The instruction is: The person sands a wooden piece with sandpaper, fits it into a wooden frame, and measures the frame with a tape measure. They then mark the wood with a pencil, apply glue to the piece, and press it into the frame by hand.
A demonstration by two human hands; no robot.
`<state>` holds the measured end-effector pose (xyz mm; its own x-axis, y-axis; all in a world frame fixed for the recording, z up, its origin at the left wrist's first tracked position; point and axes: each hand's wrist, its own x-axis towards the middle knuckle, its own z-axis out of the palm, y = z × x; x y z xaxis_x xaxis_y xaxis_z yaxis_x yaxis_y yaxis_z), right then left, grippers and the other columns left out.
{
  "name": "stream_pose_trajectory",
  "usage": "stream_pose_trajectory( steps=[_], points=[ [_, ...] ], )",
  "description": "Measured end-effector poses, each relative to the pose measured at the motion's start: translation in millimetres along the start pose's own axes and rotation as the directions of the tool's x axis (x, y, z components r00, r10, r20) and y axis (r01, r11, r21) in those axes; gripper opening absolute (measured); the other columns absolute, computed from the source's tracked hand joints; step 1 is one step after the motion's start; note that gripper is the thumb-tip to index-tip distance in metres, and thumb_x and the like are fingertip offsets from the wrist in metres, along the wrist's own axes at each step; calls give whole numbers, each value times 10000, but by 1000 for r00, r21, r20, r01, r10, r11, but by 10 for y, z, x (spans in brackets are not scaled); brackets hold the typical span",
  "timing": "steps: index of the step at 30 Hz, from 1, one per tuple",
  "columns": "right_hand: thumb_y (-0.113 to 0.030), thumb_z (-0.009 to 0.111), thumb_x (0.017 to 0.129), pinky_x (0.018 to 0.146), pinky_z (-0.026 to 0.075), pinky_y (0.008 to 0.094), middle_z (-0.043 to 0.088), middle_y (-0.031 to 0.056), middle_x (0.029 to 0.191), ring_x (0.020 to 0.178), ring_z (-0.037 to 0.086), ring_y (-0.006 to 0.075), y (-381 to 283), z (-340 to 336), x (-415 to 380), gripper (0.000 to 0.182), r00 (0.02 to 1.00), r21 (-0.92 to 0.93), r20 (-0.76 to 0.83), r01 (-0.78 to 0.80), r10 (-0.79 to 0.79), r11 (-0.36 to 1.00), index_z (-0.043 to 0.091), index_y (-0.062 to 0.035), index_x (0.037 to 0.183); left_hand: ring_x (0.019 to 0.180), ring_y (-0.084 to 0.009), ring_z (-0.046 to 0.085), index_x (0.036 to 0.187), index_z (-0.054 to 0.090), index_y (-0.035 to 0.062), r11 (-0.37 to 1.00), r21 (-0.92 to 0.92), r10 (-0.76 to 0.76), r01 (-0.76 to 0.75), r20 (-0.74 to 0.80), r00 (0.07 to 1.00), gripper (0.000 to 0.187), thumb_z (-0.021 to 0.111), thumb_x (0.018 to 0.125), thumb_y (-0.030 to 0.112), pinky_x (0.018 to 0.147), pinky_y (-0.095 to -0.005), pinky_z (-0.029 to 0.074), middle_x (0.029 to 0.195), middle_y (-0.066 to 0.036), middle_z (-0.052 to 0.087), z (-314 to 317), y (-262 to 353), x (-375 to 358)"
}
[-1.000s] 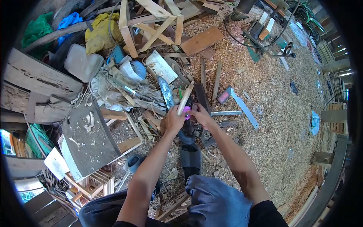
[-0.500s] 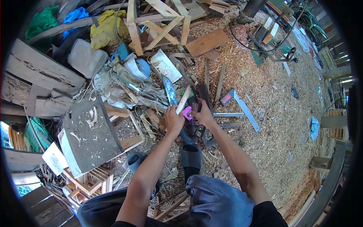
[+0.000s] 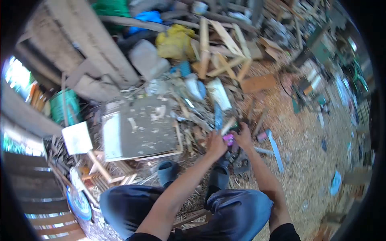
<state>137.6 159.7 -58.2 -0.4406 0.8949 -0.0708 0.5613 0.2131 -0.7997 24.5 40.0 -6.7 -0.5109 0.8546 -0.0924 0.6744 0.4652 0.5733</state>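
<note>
Both hands are low in front of the feet, close together around a small bright pink object (image 3: 228, 139). My left hand (image 3: 216, 143) has its fingers closed round a pale wooden stick (image 3: 228, 125) that points up and away. My right hand (image 3: 243, 138) is on the right side of the pink object, fingers bent toward it; blur hides what exactly they grip. Just beyond my left hand a blue-stained blade-like piece (image 3: 218, 115) stands out. Dark tool parts lie under the hands, too smeared to tell apart.
A grey board (image 3: 148, 128) with shavings is at the left. A handsaw (image 3: 276, 152) lies on wood chips at the right. Beyond are a white box-like piece (image 3: 219, 94), a wooden frame (image 3: 204, 48) and a yellow bag (image 3: 175, 43). Sandals (image 3: 168, 172) are below.
The view has swung left, so the surroundings and both hands appear farther right and lower. The hands remain together at the pink object and the stick.
</note>
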Motion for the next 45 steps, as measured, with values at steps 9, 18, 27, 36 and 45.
stream_pose_trajectory(
  steps=[9,18,27,36,45],
  points=[
    [-292,674,828,918,404,392,532,220,1180,1072,543,324,-1661,-239,280,681,963,223,23,258,-270,940,321,56,1294,1208,-394,355,1260,408,42,1000,-26,-4,-3,-285,959,659,662,767,398,1015,-645,184,1213,-204,419,-1695,457,-518],
    [-373,623,862,976,359,387,452,225,1283,1196,448,308,-3644,56,-327,758,879,202,253,361,-405,910,247,25,1385,1204,-379,362,1208,419,12,980,-144,-192,135,-545,816,614,664,765,362,1021,-647,168,1189,-198,440,-3015,76,-1278],
    [-332,629,862,857,445,336,496,195,1206,1048,553,264,-4705,1228,-1290,580,629,202,528,559,-570,804,398,-10,1286,1188,-330,452,1236,467,93,896,-143,-429,420,-519,739,555,631,779,364,1035,-628,178,1206,-167,515,-3882,-1357,-1813],
    [-395,612,839,937,426,382,512,222,1251,1131,531,328,-4717,2345,-2043,640,245,147,902,600,-355,787,417,15,1289,1146,-376,494,1103,536,52,711,-61,-567,700,-639,520,487,640,764,386,961,-476,368,1087,-243,591,-4047,-3116,-3020],
    [-392,562,861,752,530,446,519,268,1210,1051,577,352,-4460,3025,-2313,646,210,-168,977,704,23,690,408,98,1252,893,-374,615,994,596,-71,611,-67,-783,789,-200,589,492,479,864,389,811,-461,470,933,-226,641,-3753,-3792,-4365]
  ],
)
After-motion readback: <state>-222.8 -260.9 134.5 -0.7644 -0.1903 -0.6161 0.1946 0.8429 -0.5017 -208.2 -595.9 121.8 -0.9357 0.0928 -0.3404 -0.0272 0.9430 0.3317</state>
